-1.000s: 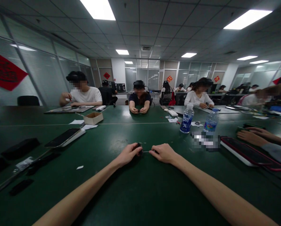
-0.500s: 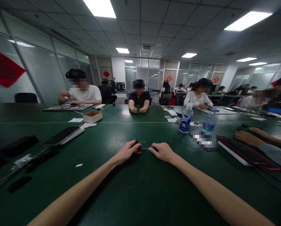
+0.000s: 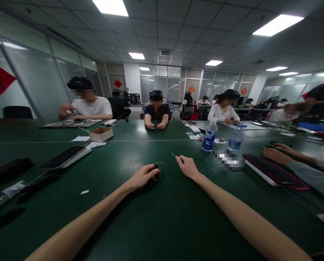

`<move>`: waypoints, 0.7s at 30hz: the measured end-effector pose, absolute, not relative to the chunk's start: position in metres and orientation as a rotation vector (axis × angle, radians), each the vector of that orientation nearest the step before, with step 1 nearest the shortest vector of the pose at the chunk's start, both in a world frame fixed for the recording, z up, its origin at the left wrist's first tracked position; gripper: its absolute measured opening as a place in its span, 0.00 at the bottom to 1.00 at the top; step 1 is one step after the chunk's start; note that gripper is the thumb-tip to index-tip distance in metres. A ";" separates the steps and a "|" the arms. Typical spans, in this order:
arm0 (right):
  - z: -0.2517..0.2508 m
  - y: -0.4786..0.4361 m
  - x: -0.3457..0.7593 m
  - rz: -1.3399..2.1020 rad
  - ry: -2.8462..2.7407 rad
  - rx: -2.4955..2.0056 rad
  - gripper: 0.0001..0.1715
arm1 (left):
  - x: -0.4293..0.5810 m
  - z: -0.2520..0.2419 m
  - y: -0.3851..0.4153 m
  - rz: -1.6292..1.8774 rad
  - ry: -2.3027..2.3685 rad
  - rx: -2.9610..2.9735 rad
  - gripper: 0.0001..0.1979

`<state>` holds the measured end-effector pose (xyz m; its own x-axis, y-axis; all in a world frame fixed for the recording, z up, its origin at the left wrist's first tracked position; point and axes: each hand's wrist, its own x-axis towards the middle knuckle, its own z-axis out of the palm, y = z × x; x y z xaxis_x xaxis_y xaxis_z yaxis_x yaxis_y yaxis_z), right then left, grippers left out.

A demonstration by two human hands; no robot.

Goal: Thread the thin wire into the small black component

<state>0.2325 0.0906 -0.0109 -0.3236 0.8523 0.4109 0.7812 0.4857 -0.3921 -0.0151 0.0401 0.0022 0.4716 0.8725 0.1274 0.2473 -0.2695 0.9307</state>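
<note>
At the far left of the green, smooth tabletop (image 3: 162, 224) lies a black oblong block (image 3: 11, 170); nearer the viewer are a crumpled clear plastic bag (image 3: 13, 190) and a small flat black piece (image 3: 9, 217); to their right, a black-screened flat device (image 3: 62, 157) lies slantwise; farther back, a person in a white T-shirt (image 3: 94, 107) sits at a flat grey board (image 3: 72, 123); a small white paper scrap (image 3: 84, 192) lies alone nearer the front, and an open tan cardboard box (image 3: 101, 135) stands beyond the device.

Near the middle, the left hand (image 3: 142, 175) has its fingers curled closed around a small black object (image 3: 157, 172), partly hidden by the fingers; whether the object touches the table I cannot tell; directly across sits a person in a dark T-shirt (image 3: 156, 113), both hands together.

Just to the right, and apart from the black object, the right hand (image 3: 187, 166) is closed, thumb and forefinger pinched on a thin, straight metal shaft (image 3: 173, 154) that points up and leftward; its gripped end is hidden.

Farther right stand a clear plastic bottle with a blue label (image 3: 209, 137) and a clear plastic bottle with a blue cap (image 3: 236, 138); next come a dark flat device with a red edge (image 3: 273, 170) and, at the right edge, a co-worker's grey sleeve (image 3: 311, 179).
</note>
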 end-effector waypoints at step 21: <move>-0.001 0.072 0.228 -0.154 -2.641 -0.985 0.25 | -0.014 -0.002 0.044 0.877 1.087 1.869 0.19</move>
